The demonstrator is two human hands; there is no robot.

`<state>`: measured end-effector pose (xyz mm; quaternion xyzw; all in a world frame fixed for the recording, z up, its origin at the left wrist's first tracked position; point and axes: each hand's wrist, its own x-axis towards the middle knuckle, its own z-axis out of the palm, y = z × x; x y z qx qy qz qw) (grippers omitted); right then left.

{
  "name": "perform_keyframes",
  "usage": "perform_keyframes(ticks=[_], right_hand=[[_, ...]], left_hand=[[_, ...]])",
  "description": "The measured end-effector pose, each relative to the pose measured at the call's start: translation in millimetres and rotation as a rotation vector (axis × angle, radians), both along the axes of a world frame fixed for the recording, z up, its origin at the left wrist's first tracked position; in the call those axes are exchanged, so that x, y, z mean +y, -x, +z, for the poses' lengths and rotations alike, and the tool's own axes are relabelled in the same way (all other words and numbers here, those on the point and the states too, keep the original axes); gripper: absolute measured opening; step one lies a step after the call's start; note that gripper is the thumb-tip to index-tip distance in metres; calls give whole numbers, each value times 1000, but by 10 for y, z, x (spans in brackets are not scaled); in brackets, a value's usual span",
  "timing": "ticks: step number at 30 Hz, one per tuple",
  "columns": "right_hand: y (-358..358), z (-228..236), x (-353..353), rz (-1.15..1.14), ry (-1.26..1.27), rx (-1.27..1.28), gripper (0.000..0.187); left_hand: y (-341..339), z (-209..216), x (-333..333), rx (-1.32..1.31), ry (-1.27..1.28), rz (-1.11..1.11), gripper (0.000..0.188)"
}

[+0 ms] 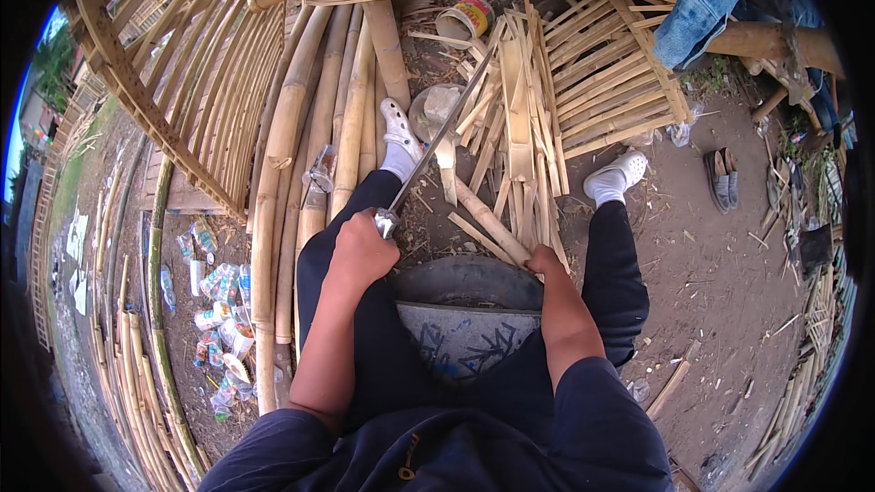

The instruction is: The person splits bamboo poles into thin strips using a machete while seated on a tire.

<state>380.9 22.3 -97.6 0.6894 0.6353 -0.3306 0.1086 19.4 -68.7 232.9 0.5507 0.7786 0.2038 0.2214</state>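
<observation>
My left hand point(363, 251) is closed around the handle of a machete point(444, 132). Its long blade slants away up to the right, its far end by the split bamboo. My right hand point(547, 262) grips the near end of a bamboo piece point(488, 220), which points away to the left. The blade and this piece are apart. Just beyond and beside the right hand lies a heap of split bamboo strips point(518, 118). A pale block point(440, 102) is on the ground near my left shoe, partly behind the blade.
Long bamboo poles point(290, 137) lie left of my legs, beside a slatted bamboo frame point(205, 91). A slatted panel point(611, 73) stands far right. A dark tyre point(469, 281) sits between my knees. Plastic litter point(223, 319) lies left; shoes point(721, 179) right. Denim point(711, 0) hangs upper right.
</observation>
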Motion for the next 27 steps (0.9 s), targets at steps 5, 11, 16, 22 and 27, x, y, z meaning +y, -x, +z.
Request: perform_keyframes(ticks=[5,11,16,22,27], right_hand=[[69,-2,21,-24,8,83,60],[39,-163,41,1,-26,76,58],[19,-9,158,-19,121,139,58],[236,515,318,-118,193,138,67],[486,859,277,-114,135,-18,76]], left_hand=[[55,-14,131,-21,69,31,15],[83,70,286,70,48,100,26],[95,206,331,47,115,116,26],[161,240,261,-2,125,176,25],[169,406,220,23,161,187,22]])
